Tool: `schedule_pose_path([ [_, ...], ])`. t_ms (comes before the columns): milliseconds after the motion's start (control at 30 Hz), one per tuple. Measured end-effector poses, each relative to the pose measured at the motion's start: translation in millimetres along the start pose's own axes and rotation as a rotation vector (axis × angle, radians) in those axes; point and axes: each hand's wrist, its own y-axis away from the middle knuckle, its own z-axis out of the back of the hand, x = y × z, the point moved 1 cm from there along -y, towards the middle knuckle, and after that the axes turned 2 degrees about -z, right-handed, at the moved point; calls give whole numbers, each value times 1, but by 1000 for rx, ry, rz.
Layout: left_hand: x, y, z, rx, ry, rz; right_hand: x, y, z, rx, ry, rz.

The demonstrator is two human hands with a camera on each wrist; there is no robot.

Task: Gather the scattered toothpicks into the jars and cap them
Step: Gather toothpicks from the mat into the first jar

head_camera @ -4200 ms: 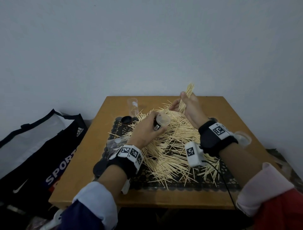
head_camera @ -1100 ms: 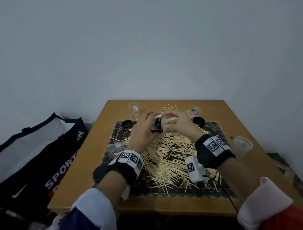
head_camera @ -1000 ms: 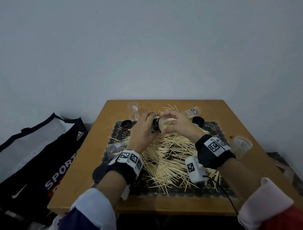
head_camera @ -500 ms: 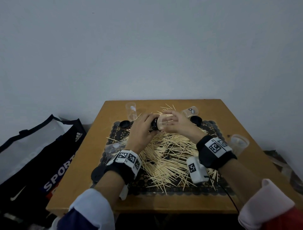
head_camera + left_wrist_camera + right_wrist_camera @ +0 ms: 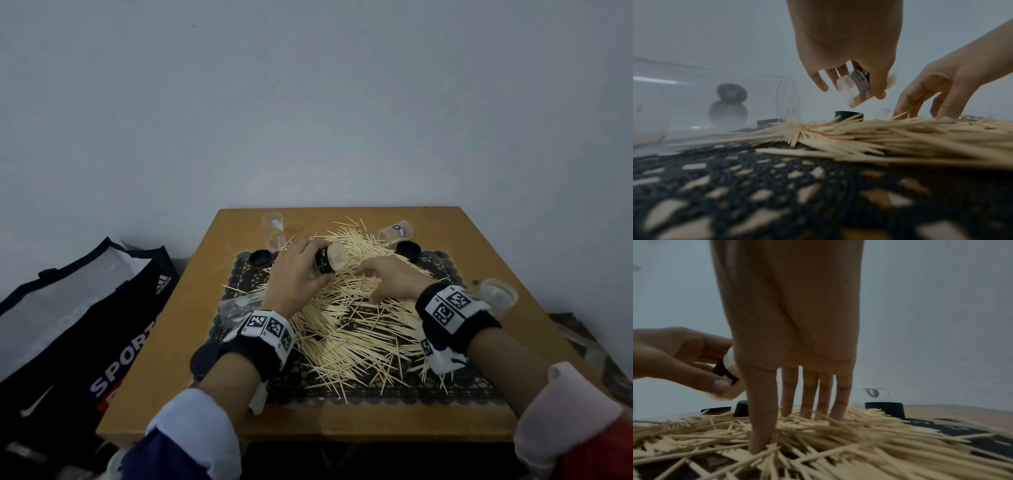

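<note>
My left hand [image 5: 306, 274] grips a clear jar [image 5: 330, 263] with a black label, tilted with its mouth toward the right and packed with toothpicks; the left wrist view shows the jar [image 5: 855, 91] from its base. My right hand [image 5: 375, 279] is just right of the jar, low over the loose toothpicks [image 5: 352, 329]. Its straight fingers [image 5: 807, 394] and thumb reach down into the toothpick pile [image 5: 838, 434] and hold nothing that I can see. The pile covers a black lace mat [image 5: 455, 387].
On the wooden table [image 5: 164, 359]: an upright clear jar [image 5: 274, 229] at the back left, a jar lying at the back right [image 5: 395, 233], another jar [image 5: 498, 296] at the right, one lying at the left [image 5: 236, 308]. Black caps [image 5: 407, 249] [image 5: 260, 258] [image 5: 205, 356]. A sports bag [image 5: 85, 325] stands left.
My right hand came off the jar's mouth and dropped to the pile on the right. Earlier it pushed a bundle of toothpicks into the jar. The left hand keeps holding the jar.
</note>
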Motion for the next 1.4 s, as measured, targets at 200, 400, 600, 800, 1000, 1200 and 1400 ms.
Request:
schedule_pose_path([
  [200, -2, 1, 2, 6, 2, 7, -2, 1, 3, -36, 143, -62],
  [400, -2, 1, 2, 23, -2, 14, 0, 1, 1, -88, 159, -55],
  [600, -2, 1, 2, 36, -11, 24, 9, 3, 3, -109, 368, 11],
  [800, -2, 0, 3, 33, -8, 37, 17, 8, 8, -66, 400, 27],
  [1000, -4, 0, 4, 37, -3, 54, 14, 3, 7, 14, 304, -1],
  [1200, -6, 1, 8, -52, -41, 105, 14, 6, 22, -25, -53, 16],
  [1400, -8, 1, 10, -30, -27, 103, 19, 5, 32, -72, -377, 48],
])
